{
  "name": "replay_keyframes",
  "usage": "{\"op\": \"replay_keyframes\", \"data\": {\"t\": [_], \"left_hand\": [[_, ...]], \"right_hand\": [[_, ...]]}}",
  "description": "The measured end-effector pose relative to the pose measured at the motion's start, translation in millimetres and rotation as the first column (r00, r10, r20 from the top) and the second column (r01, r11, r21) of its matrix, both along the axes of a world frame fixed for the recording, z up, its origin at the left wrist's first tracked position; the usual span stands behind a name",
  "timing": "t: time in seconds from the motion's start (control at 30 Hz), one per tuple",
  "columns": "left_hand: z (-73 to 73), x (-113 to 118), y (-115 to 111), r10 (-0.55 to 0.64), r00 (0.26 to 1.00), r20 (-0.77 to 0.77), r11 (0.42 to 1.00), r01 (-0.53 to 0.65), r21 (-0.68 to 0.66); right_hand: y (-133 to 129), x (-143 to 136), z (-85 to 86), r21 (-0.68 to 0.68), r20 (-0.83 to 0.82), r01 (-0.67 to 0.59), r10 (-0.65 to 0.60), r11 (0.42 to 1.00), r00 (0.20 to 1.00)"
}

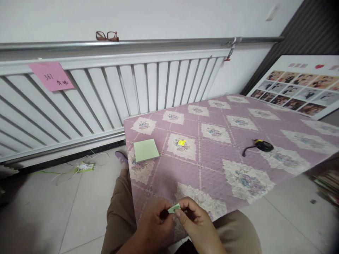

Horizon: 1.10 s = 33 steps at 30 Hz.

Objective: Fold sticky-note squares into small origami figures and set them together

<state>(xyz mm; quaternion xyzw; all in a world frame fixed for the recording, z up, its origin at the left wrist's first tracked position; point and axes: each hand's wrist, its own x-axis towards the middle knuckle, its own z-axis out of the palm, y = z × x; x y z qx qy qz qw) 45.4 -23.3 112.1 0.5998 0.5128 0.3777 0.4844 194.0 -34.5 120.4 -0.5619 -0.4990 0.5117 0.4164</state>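
Near the front edge of the cloth-covered table (185,169), a small folded piece of light green paper (173,208) is pinched between my two hands. My left hand (156,218) closes its thumb and fingers on the paper's left end. The thumb of my right hand (194,220) presses on the right end, with the fingers curled behind. Farther up the table lies a pad of light green sticky notes (146,150). Right of the pad is a small folded yellow paper piece (181,143).
A black tape measure (264,145) lies at the right of the table. Behind stands a white radiator (148,84) bearing a pink note (52,76); glasses (107,36) rest on the pipe above. A photo board (296,84) leans at the far right. A power strip (85,167) lies on the floor.
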Motion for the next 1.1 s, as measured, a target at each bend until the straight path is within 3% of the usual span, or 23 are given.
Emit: {"op": "replay_keyframes", "data": {"t": [0.27, 0.43, 0.63, 0.73, 0.97, 1.1], "left_hand": [[2.6, 0, -1, -0.079, 0.996, 0.047, 0.983, 0.086, -0.165], [5.6, -1, 0, -0.086, 0.996, 0.037, 0.975, 0.092, -0.202], [1.4, -3, 2, -0.087, 0.996, -0.002, 0.986, 0.085, -0.144], [-2.5, -3, 5, -0.116, 0.993, 0.035, 0.977, 0.120, -0.176], [-11.5, -9, 9, -0.142, 0.987, -0.074, 0.968, 0.122, -0.221], [-18.1, -11, 5, -0.160, 0.979, -0.129, 0.980, 0.142, -0.136]], "right_hand": [[2, -3, 4.3, -0.048, -0.124, 0.028, -0.034, 0.998, 0.992], [0, -5, 7.9, -0.096, -0.164, 0.064, -0.079, 0.993, 0.983], [-1, -14, -3.7, -0.124, -0.191, 0.164, -0.186, 0.979, 0.964], [1, -16, -11.3, -0.148, -0.203, 0.206, -0.234, 0.967, 0.951], [6, -8, -13.9, -0.247, -0.226, 0.073, -0.131, 0.966, 0.965], [6, -8, -19.1, -0.174, -0.135, 0.082, -0.106, 0.981, 0.985]]}}
